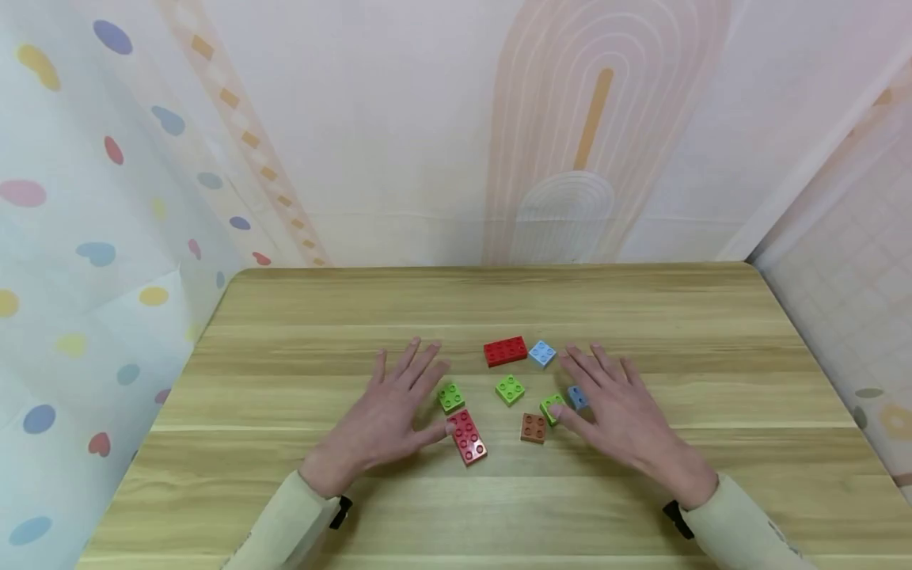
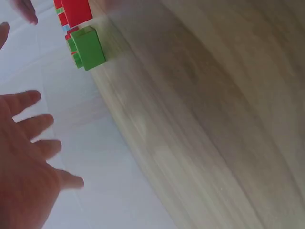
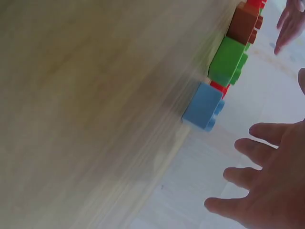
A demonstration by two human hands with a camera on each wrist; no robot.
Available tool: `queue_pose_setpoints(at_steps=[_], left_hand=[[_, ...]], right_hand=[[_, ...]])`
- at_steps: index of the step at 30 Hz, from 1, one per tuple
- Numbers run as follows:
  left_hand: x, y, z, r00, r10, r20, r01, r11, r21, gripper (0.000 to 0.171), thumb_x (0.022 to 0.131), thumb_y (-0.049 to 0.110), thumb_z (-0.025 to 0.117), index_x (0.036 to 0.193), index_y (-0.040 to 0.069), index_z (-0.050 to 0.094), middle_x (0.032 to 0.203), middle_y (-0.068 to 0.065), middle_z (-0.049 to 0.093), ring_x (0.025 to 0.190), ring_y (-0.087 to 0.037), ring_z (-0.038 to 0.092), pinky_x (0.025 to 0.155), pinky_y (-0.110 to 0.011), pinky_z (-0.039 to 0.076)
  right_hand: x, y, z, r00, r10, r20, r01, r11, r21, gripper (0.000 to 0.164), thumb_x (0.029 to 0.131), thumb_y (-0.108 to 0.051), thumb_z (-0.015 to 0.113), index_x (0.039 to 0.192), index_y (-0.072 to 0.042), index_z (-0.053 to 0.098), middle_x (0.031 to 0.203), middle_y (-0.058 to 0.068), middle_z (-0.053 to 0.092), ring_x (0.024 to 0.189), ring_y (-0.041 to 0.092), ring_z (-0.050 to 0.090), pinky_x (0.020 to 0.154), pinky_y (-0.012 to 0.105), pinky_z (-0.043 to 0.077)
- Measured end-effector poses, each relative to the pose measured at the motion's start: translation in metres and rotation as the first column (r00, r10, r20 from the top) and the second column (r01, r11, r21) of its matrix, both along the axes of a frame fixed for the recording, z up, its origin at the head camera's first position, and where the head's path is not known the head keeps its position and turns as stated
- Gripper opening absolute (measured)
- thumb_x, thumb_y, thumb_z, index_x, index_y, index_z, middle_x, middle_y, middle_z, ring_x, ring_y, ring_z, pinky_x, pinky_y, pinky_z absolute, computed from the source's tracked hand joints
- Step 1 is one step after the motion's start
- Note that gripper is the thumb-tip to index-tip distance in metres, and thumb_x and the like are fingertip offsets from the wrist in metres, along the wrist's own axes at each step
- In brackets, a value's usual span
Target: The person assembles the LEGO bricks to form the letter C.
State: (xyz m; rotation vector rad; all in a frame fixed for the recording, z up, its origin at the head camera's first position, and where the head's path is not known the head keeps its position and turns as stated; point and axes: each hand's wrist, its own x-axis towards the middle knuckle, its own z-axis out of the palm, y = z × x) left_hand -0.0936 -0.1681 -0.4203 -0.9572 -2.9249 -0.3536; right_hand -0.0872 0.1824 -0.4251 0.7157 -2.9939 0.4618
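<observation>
My left hand (image 1: 388, 412) hovers over the table with its fingers spread and holds nothing. Its thumb overlaps the edge of a red brick (image 1: 469, 440) in the head view, and a green brick (image 1: 450, 397) lies beside its fingers. On the other side, my right hand (image 1: 616, 408) is also raised, fingers straight, nothing in it. Partly covered by that hand are a blue brick (image 1: 578, 397) and another green brick (image 1: 549, 405); a brown brick (image 1: 533, 427) lies just left of the thumb. In the right wrist view a gap separates the fingers from the blue brick (image 3: 203, 106).
Between the hands lies a third green brick (image 1: 510, 389). Farther back are a second red brick (image 1: 505, 351) and a light blue brick (image 1: 542, 354). All rest studs up on the wooden table (image 1: 299, 317). A patterned curtain (image 1: 399, 158) hangs behind the table's back edge.
</observation>
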Motion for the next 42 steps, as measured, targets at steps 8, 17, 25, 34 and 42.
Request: queue_pose_setpoints(at_steps=[8, 17, 25, 34, 42], left_hand=[[-0.002, 0.006, 0.001, 0.981, -0.187, 0.060, 0.187, 0.982, 0.006, 0.080, 0.092, 0.050, 0.075, 0.155, 0.009, 0.046, 0.166, -0.014, 0.033, 0.154, -0.039, 0.024, 0.120, -0.070, 0.018], [-0.004, 0.016, 0.000, 0.936, -0.339, 0.091, 0.344, 0.937, -0.054, 0.056, 0.098, 0.038, 0.072, 0.147, 0.015, 0.058, 0.160, -0.005, 0.045, 0.152, -0.030, 0.033, 0.121, -0.063, 0.025], [-0.010, 0.023, -0.005, 0.913, -0.401, 0.074, 0.407, 0.907, -0.111, 0.038, 0.098, 0.026, 0.074, 0.134, 0.017, 0.069, 0.145, 0.001, 0.061, 0.145, -0.023, 0.046, 0.120, -0.061, 0.030], [-0.010, 0.031, -0.005, 0.911, -0.406, 0.070, 0.412, 0.904, -0.112, 0.029, 0.096, 0.023, 0.076, 0.125, 0.017, 0.074, 0.128, 0.005, 0.071, 0.135, -0.019, 0.056, 0.121, -0.057, 0.031], [-0.008, 0.041, -0.008, 0.927, -0.373, 0.032, 0.374, 0.923, -0.089, 0.026, 0.094, 0.034, 0.077, 0.114, 0.017, 0.075, 0.111, 0.004, 0.073, 0.111, -0.015, 0.065, 0.119, -0.054, 0.036]], right_hand=[[0.002, -0.009, 0.000, 0.992, 0.123, -0.006, -0.123, 0.992, -0.035, 0.079, 0.097, -0.056, 0.065, 0.155, -0.005, 0.046, 0.163, 0.014, 0.040, 0.151, 0.041, 0.030, 0.118, 0.068, 0.027], [0.002, -0.016, -0.003, 0.969, 0.243, -0.036, -0.242, 0.970, 0.009, 0.071, 0.093, -0.053, 0.073, 0.144, -0.006, 0.058, 0.151, 0.012, 0.055, 0.147, 0.038, 0.040, 0.115, 0.068, 0.032], [-0.001, -0.021, -0.003, 0.950, 0.312, -0.017, -0.311, 0.949, 0.045, 0.054, 0.092, -0.044, 0.078, 0.132, -0.009, 0.068, 0.139, 0.008, 0.065, 0.143, 0.037, 0.046, 0.115, 0.068, 0.032], [-0.001, -0.024, -0.004, 0.941, 0.340, -0.012, -0.338, 0.938, 0.072, 0.036, 0.090, -0.033, 0.081, 0.121, -0.014, 0.075, 0.128, 0.004, 0.072, 0.138, 0.037, 0.052, 0.114, 0.069, 0.034], [0.000, -0.022, -0.002, 0.944, 0.322, -0.068, -0.322, 0.947, 0.008, 0.034, 0.087, -0.022, 0.084, 0.118, -0.012, 0.076, 0.125, 0.007, 0.073, 0.134, 0.035, 0.056, 0.112, 0.068, 0.037]])
